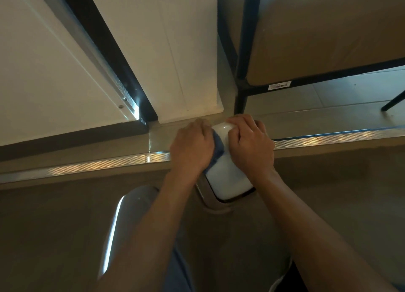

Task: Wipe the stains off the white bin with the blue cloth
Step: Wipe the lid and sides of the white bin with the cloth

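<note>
On the floor near the metal threshold strip (87, 163), the white bin (228, 177) lies between both hands, glossy, with rounded corners. Left hand (192, 147) presses the blue cloth (218, 148) against its side, fingers curled on the cloth. Right hand (249, 145) grips the bin's far end.

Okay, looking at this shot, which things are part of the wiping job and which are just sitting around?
Part of the job:
small white plastic bin, lying on its side
blue cloth, pressed to the bin by the left hand
right hand, steadying the bin

Just around:
black metal rack
brown cardboard box
white door panel
</note>
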Action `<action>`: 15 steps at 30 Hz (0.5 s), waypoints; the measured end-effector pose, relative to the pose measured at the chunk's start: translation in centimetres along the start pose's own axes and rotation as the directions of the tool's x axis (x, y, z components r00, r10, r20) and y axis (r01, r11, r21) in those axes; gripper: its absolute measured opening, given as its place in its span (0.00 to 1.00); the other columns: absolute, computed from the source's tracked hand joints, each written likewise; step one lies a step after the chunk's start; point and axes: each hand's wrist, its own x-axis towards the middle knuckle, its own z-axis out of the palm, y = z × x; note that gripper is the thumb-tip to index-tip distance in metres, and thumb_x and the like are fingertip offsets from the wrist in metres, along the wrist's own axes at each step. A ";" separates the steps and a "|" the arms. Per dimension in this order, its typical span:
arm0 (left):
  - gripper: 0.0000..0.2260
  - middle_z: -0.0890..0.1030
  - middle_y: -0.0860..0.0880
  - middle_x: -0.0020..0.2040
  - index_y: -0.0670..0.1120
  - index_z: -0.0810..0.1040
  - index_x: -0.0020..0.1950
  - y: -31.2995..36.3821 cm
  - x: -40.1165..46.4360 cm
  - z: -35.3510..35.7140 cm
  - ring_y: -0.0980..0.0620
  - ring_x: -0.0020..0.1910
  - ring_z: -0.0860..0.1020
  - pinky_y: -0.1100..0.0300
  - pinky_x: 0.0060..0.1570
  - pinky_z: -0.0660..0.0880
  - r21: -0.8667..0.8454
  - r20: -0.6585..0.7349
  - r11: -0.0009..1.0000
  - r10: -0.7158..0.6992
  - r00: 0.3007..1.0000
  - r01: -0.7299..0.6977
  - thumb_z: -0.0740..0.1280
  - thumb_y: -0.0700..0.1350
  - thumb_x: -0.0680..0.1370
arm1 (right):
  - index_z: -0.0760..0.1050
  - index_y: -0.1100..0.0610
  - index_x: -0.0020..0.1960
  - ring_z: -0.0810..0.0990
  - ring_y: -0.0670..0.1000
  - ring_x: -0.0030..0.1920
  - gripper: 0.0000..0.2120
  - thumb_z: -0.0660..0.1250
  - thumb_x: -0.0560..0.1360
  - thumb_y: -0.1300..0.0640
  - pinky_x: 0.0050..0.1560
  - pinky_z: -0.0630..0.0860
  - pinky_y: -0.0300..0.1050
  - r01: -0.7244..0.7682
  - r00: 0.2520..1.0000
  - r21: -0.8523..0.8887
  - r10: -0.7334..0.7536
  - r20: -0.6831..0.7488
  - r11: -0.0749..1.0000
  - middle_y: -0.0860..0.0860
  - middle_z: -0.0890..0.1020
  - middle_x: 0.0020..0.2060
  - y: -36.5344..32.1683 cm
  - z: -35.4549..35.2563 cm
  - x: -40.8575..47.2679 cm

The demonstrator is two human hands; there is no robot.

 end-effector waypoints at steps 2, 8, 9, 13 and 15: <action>0.17 0.79 0.45 0.65 0.47 0.76 0.67 -0.1 -3.8 1.6 0.46 0.66 0.74 0.53 0.66 0.69 -0.007 -0.159 0.989 0.143 0.977 -0.146 0.52 0.49 0.85 | 0.74 0.49 0.61 0.75 0.52 0.59 0.13 0.54 0.81 0.52 0.43 0.75 0.45 0.013 1.000 0.008 -0.013 -0.009 1.000 0.46 0.77 0.61 0.0 0.1 0.0; 0.25 0.43 0.60 0.83 0.66 0.42 0.80 -1.7 -12.6 5.2 0.58 0.82 0.47 0.57 0.78 0.52 -0.414 -0.166 0.909 -0.117 0.979 0.038 0.48 0.62 0.84 | 0.73 0.49 0.63 0.74 0.51 0.61 0.14 0.53 0.82 0.51 0.44 0.71 0.43 0.027 1.000 0.023 -0.027 -0.011 0.999 0.46 0.76 0.62 -0.2 -0.3 -0.1; 0.25 0.45 0.60 0.83 0.65 0.44 0.80 -1.7 -11.7 5.1 0.60 0.81 0.49 0.62 0.77 0.52 -0.473 -0.175 0.880 -0.149 0.973 0.050 0.48 0.62 0.84 | 0.74 0.49 0.63 0.74 0.52 0.61 0.15 0.54 0.82 0.51 0.44 0.70 0.43 0.025 0.999 0.019 -0.024 -0.023 1.000 0.46 0.77 0.62 -0.3 -0.3 -0.1; 0.19 0.71 0.52 0.75 0.53 0.68 0.77 -2.5 -4.9 2.6 0.57 0.73 0.68 0.55 0.76 0.64 -0.652 -0.101 0.745 -0.266 0.959 0.138 0.53 0.53 0.87 | 0.75 0.51 0.62 0.75 0.54 0.61 0.15 0.55 0.81 0.52 0.45 0.73 0.45 0.016 0.999 0.019 -0.015 -0.037 1.000 0.48 0.78 0.62 -0.6 -0.2 -0.2; 0.17 0.80 0.51 0.64 0.51 0.77 0.69 -2.8 -2.9 1.7 0.55 0.64 0.76 0.48 0.69 0.71 -0.662 -0.079 0.736 -0.251 0.965 0.137 0.53 0.52 0.86 | 0.75 0.51 0.62 0.75 0.54 0.61 0.14 0.55 0.82 0.53 0.44 0.74 0.47 0.009 0.999 0.010 -0.008 -0.041 1.000 0.48 0.78 0.61 -0.6 -0.1 -0.2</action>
